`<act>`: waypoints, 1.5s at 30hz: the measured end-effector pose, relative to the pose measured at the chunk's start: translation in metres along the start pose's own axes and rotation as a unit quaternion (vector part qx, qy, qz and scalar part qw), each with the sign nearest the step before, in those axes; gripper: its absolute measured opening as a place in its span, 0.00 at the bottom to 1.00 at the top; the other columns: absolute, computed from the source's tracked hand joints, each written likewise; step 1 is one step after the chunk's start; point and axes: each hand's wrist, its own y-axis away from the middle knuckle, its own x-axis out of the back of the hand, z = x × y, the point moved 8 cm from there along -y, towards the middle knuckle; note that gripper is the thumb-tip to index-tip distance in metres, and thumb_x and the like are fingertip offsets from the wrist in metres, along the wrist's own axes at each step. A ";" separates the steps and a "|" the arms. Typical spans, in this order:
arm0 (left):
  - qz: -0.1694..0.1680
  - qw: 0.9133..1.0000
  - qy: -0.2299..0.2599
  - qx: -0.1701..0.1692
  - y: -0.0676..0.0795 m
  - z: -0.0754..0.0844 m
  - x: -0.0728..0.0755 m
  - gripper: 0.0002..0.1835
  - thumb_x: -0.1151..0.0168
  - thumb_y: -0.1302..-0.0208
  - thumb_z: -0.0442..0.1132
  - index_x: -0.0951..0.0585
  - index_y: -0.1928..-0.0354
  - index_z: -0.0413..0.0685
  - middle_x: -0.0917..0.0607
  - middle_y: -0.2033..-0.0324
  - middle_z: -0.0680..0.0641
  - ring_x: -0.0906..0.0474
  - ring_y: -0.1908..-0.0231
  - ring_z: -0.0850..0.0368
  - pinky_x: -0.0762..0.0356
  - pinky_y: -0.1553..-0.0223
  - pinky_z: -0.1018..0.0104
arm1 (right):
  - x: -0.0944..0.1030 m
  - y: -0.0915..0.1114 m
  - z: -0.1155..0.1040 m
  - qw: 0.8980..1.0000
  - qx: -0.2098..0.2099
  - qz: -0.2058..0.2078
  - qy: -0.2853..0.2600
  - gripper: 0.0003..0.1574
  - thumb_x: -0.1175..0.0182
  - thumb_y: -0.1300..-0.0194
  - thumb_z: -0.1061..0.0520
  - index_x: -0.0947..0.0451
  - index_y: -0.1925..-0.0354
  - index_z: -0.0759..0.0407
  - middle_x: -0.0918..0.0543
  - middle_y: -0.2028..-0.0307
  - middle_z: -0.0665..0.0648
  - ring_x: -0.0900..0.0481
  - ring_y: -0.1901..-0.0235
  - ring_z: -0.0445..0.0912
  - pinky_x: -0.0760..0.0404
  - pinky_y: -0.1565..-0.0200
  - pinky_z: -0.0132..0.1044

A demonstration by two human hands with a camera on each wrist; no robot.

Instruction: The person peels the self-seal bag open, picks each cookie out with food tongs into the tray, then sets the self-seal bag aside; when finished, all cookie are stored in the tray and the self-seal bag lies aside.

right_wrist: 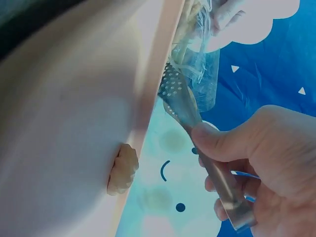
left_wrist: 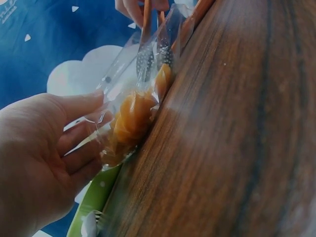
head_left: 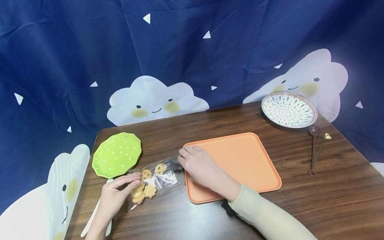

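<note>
Between my two hands lies a clear plastic bag holding several cookies. My left hand pinches the bag's side at the cookie end, thumb and fingers against the film in the left wrist view. My right hand reaches across the left rim of an orange tray. It grips metal tongs with perforated ends. Those ends reach into the bag's mouth, close to the cookies. One ridged cookie sits near the tray's rim in the right wrist view, hidden in the head view.
A green dotted plate stands at the left, with white cutlery near my left forearm. At the back right is a patterned white plate. A brown long-handled spoon and a small flower lie before it.
</note>
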 end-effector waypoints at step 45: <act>0.000 1.000 -0.002 0.015 0.000 -0.003 0.001 0.10 0.24 0.42 0.43 0.09 0.58 0.55 0.08 0.56 0.55 0.15 0.50 0.75 0.21 0.45 0.85 | 0.021 0.007 0.046 0.994 -0.038 -0.018 -0.103 0.09 0.37 0.52 0.64 0.19 0.73 0.49 0.23 0.75 0.46 0.24 0.74 0.44 0.22 0.72 0.39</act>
